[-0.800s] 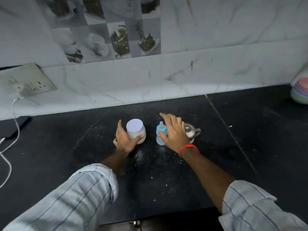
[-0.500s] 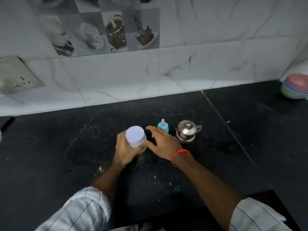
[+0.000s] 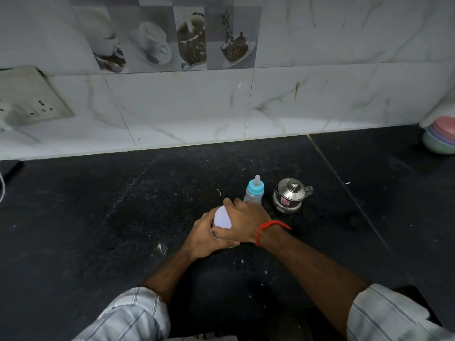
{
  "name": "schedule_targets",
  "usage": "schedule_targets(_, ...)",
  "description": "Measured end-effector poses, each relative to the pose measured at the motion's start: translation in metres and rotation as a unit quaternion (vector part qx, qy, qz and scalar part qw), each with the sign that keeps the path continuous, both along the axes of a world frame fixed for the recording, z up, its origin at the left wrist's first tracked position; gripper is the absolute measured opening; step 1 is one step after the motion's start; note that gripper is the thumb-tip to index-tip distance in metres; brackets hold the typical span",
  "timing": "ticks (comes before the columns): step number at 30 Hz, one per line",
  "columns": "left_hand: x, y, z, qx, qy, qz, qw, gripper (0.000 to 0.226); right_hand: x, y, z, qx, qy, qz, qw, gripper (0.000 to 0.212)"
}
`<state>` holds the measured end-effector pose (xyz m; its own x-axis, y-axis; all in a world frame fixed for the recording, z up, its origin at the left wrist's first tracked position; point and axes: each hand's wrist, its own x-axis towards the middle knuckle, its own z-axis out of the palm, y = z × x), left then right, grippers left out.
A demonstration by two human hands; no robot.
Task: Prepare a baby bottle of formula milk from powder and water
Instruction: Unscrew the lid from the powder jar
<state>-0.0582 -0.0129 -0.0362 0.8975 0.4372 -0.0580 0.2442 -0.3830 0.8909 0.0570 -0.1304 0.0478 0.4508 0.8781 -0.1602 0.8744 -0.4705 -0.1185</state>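
With our left hand point(image 3: 202, 236) gripping the powder jar point(image 3: 222, 221), our right hand point(image 3: 242, 221) clasping its lid should twist steadily.

Home kitchen: tiled backsplash point(image 3: 295, 107), stone counter point(image 3: 98, 217).

A black stone counter point(image 3: 98, 230), flecked with white powder, carries a baby bottle point(image 3: 254, 193) with a blue collar beside a small steel kettle point(image 3: 290, 195). A white-lidded jar point(image 3: 222, 218) stands nearer the front edge, and stacked pastel bowls point(image 3: 440, 139) sit at far right.
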Motion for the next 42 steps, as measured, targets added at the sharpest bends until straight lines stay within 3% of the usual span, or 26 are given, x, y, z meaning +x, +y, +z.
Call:
schedule_targets(13,0.007,-0.009,0.011,-0.017,0.026,-0.027,0.999,0.090,0.030,-0.012,-0.001,0.047,-0.028,0.152,0.987,0.070)
schedule_targets(15,0.011,-0.015,0.014,-0.028,0.035,-0.028,0.999,0.090,0.023,-0.017,-0.006,0.089,-0.060,0.132,0.985,0.066)
schedule_targets(18,0.015,-0.031,0.019,-0.014,0.030,-0.010,0.999,0.086,0.004,-0.030,-0.019,0.138,-0.080,0.014,0.987,0.061)
schedule_targets(22,0.022,-0.051,0.031,0.095,0.020,0.014,0.995,0.085,-0.002,-0.042,-0.017,0.116,-0.019,-0.137,0.984,0.076)
schedule_targets(25,0.025,-0.056,0.040,0.128,-0.003,0.019,0.992,0.090,0.005,-0.047,-0.016,0.184,-0.029,-0.132,0.974,0.075)
schedule_targets(30,0.026,-0.057,0.053,0.069,-0.018,-0.012,0.997,0.087,0.029,-0.065,-0.016,0.290,-0.075,-0.023,0.954,0.058)
schedule_targets(33,0.025,-0.046,0.054,0.026,0.015,-0.125,0.992,0.085,0.037,-0.081,-0.010,0.302,-0.021,0.097,0.948,0.060)
schedule_targets(37,0.024,-0.041,0.058,0.008,0.002,-0.161,0.987,0.080,0.050,-0.084,0.013,0.187,0.133,0.172,0.958,0.063)
schedule_targets(40,0.027,-0.035,0.058,0.014,-0.006,-0.109,0.994,0.083,0.059,-0.080,0.030,0.156,0.328,0.137,0.922,0.089)
schedule_targets(42,0.029,-0.031,0.057,0.031,-0.005,-0.083,0.996,0.088,0.053,-0.076,0.036,0.161,0.341,0.041,0.925,0.085)
